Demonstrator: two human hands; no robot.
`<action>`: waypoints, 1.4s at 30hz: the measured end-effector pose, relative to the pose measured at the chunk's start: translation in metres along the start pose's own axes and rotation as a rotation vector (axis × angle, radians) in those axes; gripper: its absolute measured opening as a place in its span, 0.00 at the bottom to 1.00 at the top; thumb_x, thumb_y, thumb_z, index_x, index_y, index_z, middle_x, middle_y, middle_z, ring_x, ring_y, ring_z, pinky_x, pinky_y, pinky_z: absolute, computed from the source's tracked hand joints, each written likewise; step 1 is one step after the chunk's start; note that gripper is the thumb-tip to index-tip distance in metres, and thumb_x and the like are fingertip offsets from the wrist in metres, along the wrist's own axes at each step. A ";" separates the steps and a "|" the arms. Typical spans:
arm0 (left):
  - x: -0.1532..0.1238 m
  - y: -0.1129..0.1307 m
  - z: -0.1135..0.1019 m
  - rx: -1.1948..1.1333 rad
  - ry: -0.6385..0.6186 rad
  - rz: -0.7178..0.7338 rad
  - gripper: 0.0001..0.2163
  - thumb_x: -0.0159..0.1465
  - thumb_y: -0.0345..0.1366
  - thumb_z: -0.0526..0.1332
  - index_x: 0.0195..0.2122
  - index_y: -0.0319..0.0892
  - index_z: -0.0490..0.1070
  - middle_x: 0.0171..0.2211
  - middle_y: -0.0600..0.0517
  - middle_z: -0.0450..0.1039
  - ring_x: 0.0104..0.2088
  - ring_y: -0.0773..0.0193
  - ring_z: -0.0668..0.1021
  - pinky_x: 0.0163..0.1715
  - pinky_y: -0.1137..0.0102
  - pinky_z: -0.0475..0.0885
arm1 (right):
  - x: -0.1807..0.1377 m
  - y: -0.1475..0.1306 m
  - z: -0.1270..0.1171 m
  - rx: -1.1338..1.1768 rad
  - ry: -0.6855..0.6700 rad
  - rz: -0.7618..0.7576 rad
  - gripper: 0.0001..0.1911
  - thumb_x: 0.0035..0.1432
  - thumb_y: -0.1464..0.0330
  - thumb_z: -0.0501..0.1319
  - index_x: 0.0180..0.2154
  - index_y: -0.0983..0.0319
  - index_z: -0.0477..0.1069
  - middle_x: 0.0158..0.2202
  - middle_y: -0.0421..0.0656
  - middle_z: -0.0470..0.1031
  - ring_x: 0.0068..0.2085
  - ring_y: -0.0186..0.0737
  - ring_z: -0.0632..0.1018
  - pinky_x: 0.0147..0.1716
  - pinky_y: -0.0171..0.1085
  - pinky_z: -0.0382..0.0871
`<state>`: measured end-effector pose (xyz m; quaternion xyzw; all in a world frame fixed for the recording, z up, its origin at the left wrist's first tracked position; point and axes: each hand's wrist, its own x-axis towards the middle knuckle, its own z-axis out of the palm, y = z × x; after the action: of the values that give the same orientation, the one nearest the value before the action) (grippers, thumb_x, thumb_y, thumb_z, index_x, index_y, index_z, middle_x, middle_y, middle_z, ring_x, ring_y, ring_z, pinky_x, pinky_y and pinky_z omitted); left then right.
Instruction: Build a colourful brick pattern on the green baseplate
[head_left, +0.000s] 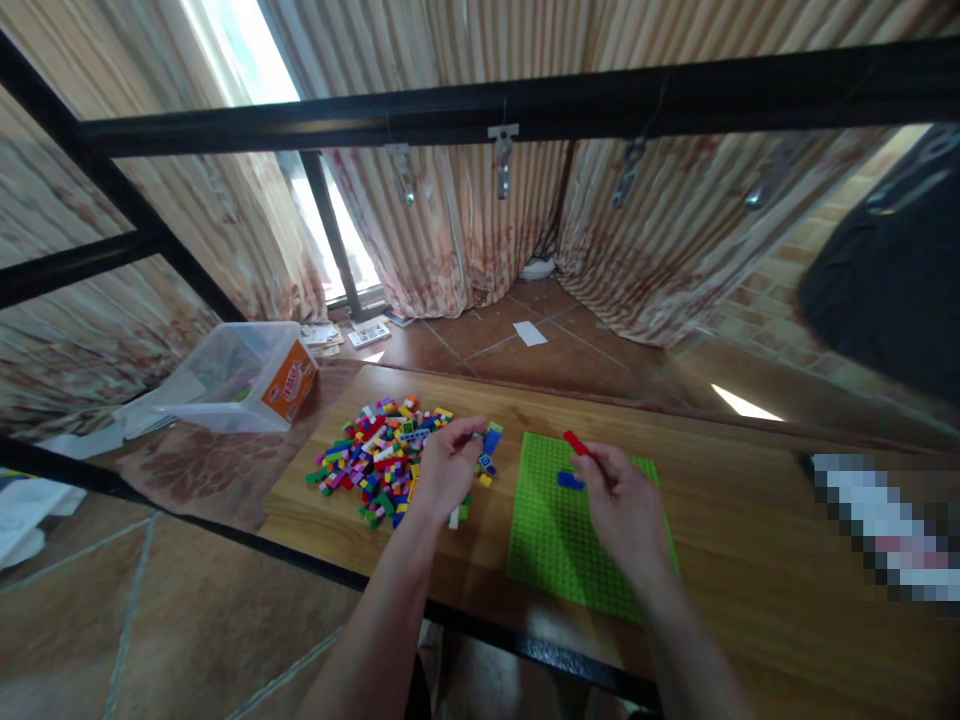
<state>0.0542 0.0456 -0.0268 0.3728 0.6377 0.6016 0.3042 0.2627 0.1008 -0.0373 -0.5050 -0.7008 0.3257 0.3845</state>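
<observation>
My right hand (pixel 624 505) pinches a long red brick (pixel 575 442) above the green baseplate (pixel 551 550). A blue brick (pixel 570 480) sits on the plate, just left of my right fingers. Over the right side of the pile of mixed bricks (pixel 375 450), my left hand (pixel 448 468) has its fingers curled together. Close by those fingertips is a blue brick (pixel 492 438) with some green at its end; whether they grip it or anything else cannot be made out. More loose bricks lie under and beside my left hand.
The wooden table (pixel 720 520) has a dark front edge. A pixelated object (pixel 885 525) lies on its right side. On the floor at left stands a clear plastic box (pixel 225 400) with an orange label. A black metal bar (pixel 450 115) with hanging clips crosses in front of the curtains (pixel 450 220).
</observation>
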 end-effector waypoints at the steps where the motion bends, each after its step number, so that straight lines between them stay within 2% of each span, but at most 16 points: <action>1: -0.006 -0.001 0.005 -0.048 -0.040 -0.036 0.13 0.56 0.28 0.60 0.40 0.41 0.80 0.36 0.50 0.81 0.35 0.62 0.79 0.36 0.70 0.74 | 0.003 0.006 -0.007 -0.050 0.012 -0.001 0.20 0.63 0.57 0.52 0.45 0.61 0.75 0.38 0.48 0.81 0.37 0.45 0.81 0.39 0.43 0.73; 6: -0.020 0.001 0.023 -0.133 -0.202 -0.132 0.12 0.54 0.29 0.59 0.36 0.42 0.81 0.33 0.50 0.81 0.30 0.65 0.78 0.28 0.74 0.71 | 0.011 0.028 -0.030 -0.265 0.037 0.025 0.18 0.59 0.58 0.55 0.39 0.60 0.79 0.37 0.48 0.82 0.36 0.46 0.80 0.38 0.45 0.71; 11: -0.018 0.000 0.030 -0.129 -0.199 -0.183 0.11 0.53 0.29 0.59 0.33 0.43 0.81 0.29 0.52 0.79 0.25 0.67 0.75 0.22 0.76 0.69 | 0.011 0.035 -0.035 -0.300 0.042 -0.004 0.15 0.57 0.60 0.57 0.35 0.58 0.80 0.35 0.45 0.81 0.34 0.44 0.79 0.36 0.43 0.71; 14: -0.019 -0.002 0.034 -0.149 -0.210 -0.196 0.11 0.54 0.29 0.59 0.32 0.43 0.81 0.27 0.52 0.79 0.24 0.68 0.75 0.23 0.76 0.70 | 0.011 0.036 -0.038 -0.314 0.027 0.002 0.14 0.56 0.60 0.57 0.35 0.57 0.80 0.34 0.44 0.81 0.33 0.45 0.79 0.35 0.43 0.71; 18: -0.019 -0.002 0.036 -0.215 -0.192 -0.235 0.09 0.55 0.30 0.60 0.34 0.42 0.80 0.32 0.51 0.79 0.30 0.66 0.78 0.29 0.73 0.74 | 0.008 0.026 -0.036 -0.242 0.017 0.013 0.14 0.57 0.59 0.58 0.36 0.58 0.80 0.35 0.45 0.82 0.34 0.45 0.80 0.37 0.44 0.71; 22: -0.015 -0.002 0.033 -0.233 -0.062 -0.175 0.10 0.53 0.29 0.62 0.37 0.40 0.78 0.34 0.50 0.78 0.33 0.65 0.78 0.34 0.72 0.74 | -0.007 0.002 -0.012 -0.136 -0.068 0.024 0.13 0.58 0.60 0.58 0.37 0.58 0.79 0.35 0.43 0.81 0.33 0.42 0.79 0.36 0.41 0.71; 24: -0.014 -0.002 0.030 -0.212 -0.019 -0.138 0.12 0.52 0.28 0.63 0.39 0.40 0.78 0.33 0.51 0.78 0.33 0.65 0.77 0.35 0.72 0.74 | -0.018 -0.010 0.007 -0.142 -0.127 -0.040 0.12 0.60 0.62 0.57 0.37 0.56 0.78 0.36 0.42 0.81 0.33 0.41 0.79 0.36 0.40 0.71; 29: -0.015 -0.002 0.027 -0.151 0.003 -0.109 0.13 0.53 0.28 0.63 0.40 0.40 0.78 0.34 0.51 0.77 0.33 0.65 0.77 0.35 0.71 0.74 | -0.038 -0.027 0.043 -0.207 -0.239 -0.176 0.07 0.58 0.68 0.60 0.37 0.57 0.76 0.36 0.43 0.81 0.35 0.43 0.80 0.36 0.39 0.69; 32: -0.015 -0.003 0.026 -0.091 -0.007 -0.078 0.13 0.54 0.27 0.62 0.41 0.40 0.77 0.35 0.50 0.77 0.35 0.64 0.78 0.39 0.70 0.73 | -0.036 -0.029 0.045 -0.142 -0.236 -0.143 0.06 0.58 0.67 0.60 0.36 0.57 0.76 0.35 0.42 0.81 0.34 0.42 0.80 0.36 0.38 0.69; 35: -0.016 -0.006 0.027 0.001 -0.031 -0.004 0.13 0.56 0.26 0.61 0.42 0.39 0.77 0.36 0.49 0.77 0.37 0.63 0.78 0.42 0.68 0.73 | -0.027 -0.029 0.040 0.009 -0.155 -0.025 0.11 0.61 0.61 0.59 0.39 0.59 0.75 0.34 0.43 0.81 0.32 0.41 0.79 0.35 0.39 0.69; 39: -0.025 -0.009 0.032 0.156 -0.069 0.139 0.14 0.57 0.24 0.60 0.44 0.41 0.76 0.39 0.48 0.76 0.41 0.61 0.78 0.45 0.65 0.73 | -0.020 -0.028 0.036 0.202 -0.114 0.067 0.19 0.59 0.55 0.60 0.44 0.62 0.74 0.38 0.47 0.81 0.37 0.44 0.80 0.39 0.41 0.71; 42: -0.033 -0.005 0.038 0.237 -0.123 0.225 0.17 0.57 0.22 0.59 0.45 0.42 0.76 0.39 0.48 0.75 0.41 0.61 0.77 0.44 0.65 0.74 | -0.019 -0.028 0.037 0.254 -0.105 0.085 0.17 0.59 0.56 0.60 0.42 0.62 0.75 0.37 0.47 0.81 0.38 0.44 0.80 0.41 0.41 0.71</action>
<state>0.1030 0.0378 -0.0374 0.5112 0.6385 0.5284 0.2275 0.2219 0.0720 -0.0361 -0.4639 -0.6509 0.4537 0.3940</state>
